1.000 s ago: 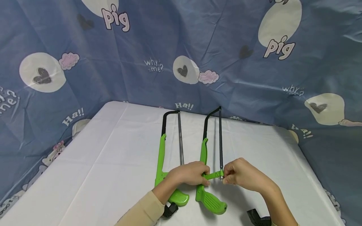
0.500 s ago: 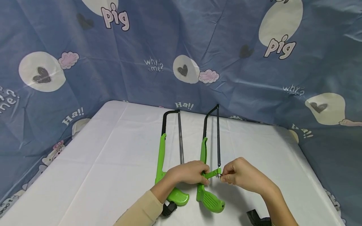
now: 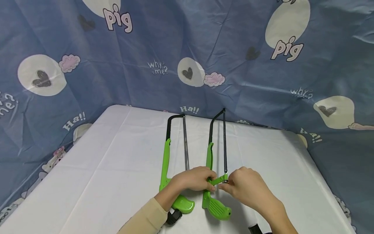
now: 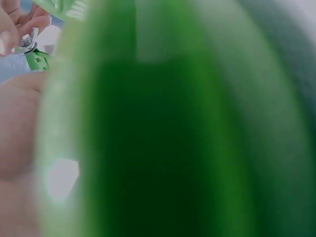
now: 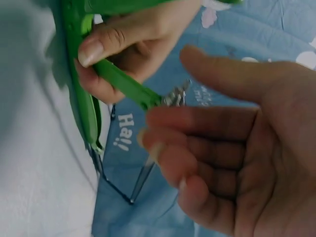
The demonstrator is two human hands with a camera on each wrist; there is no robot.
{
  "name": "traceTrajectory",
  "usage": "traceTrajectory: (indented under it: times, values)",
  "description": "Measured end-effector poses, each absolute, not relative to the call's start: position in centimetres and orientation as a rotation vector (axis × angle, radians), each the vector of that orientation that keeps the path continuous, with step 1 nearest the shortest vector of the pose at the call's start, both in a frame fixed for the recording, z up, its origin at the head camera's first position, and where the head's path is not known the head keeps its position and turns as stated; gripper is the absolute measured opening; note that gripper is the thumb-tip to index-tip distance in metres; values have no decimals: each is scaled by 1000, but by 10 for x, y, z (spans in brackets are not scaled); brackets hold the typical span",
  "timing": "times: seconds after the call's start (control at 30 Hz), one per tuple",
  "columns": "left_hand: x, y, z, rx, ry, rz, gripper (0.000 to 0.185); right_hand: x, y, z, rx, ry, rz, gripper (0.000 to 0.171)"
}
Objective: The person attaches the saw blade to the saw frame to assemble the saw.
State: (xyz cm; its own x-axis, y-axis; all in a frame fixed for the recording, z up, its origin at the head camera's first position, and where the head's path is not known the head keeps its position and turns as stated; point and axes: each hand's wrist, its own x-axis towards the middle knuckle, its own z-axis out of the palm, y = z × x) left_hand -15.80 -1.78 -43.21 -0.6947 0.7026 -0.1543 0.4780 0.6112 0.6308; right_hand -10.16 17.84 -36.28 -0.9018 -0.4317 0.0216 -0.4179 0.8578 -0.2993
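A green hacksaw (image 3: 216,208) with a dark blade stands on its edge over the white table, tilted slightly. My left hand (image 3: 195,179) grips its green frame where the short blade arm branches off; the thumb and fingers wrap it in the right wrist view. At the arm's end sits a metal wing nut (image 5: 175,96) on a threaded bolt, also visible in the left wrist view. My right hand (image 3: 248,186) is beside this wing nut, index finger right at it, thumb (image 5: 222,74) spread away and the other fingers loosely bent.
A second green hacksaw (image 3: 165,159) lies to the left, partly under my left forearm. A blurred green shape (image 4: 148,138) fills most of the left wrist view. Behind the white table (image 3: 117,156) hangs a blue printed cloth (image 3: 163,39).
My right hand has turned about the wing nut, its wrist rolling over and its thumb coming away. The gripped hacksaw's blade end has shifted slightly left. My left hand keeps its hold.
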Motion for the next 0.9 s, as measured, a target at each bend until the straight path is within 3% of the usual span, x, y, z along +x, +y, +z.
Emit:
traceTrajectory:
  times: [0.4, 0.9]
  values:
    - [-159, -18, -439, 1024, 2431, 855, 20, -101, 173, -367, -515, 2991, -504, 55]
    - [-159, -20, -437, 1022, 2387, 901, 27, -110, 180, -368, -486, 2688, -838, 46]
